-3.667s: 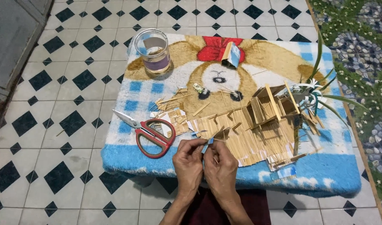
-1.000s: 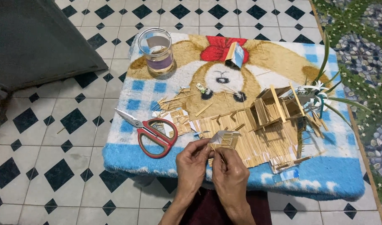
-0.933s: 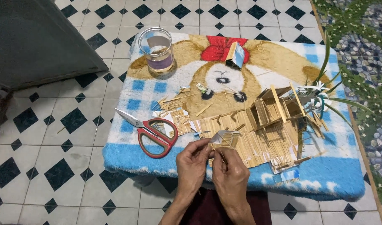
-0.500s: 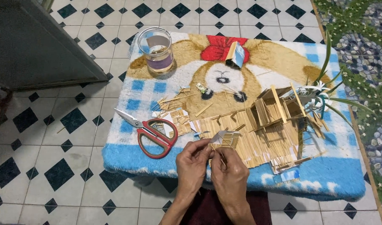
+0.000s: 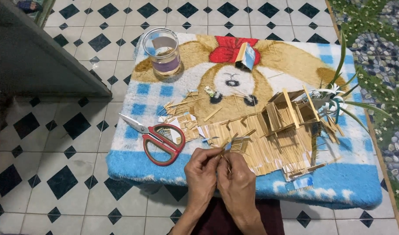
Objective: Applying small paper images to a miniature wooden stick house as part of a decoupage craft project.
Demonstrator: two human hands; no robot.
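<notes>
Head view shows us our left hand [image 5: 203, 170] and right hand [image 5: 237, 179] pressed together at the near edge of the blanket [image 5: 134, 163], fingertips pinching a thin wooden stick [image 5: 228, 148] between them. Just beyond lies the stick house [image 5: 278, 130]. Red scissors [image 5: 158, 138] rest to the left, and a glass jar [image 5: 165, 52] stands at the far corner.

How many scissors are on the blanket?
1. The scissors lie on the blanket left of both hands, beside the stick scraps.
</notes>
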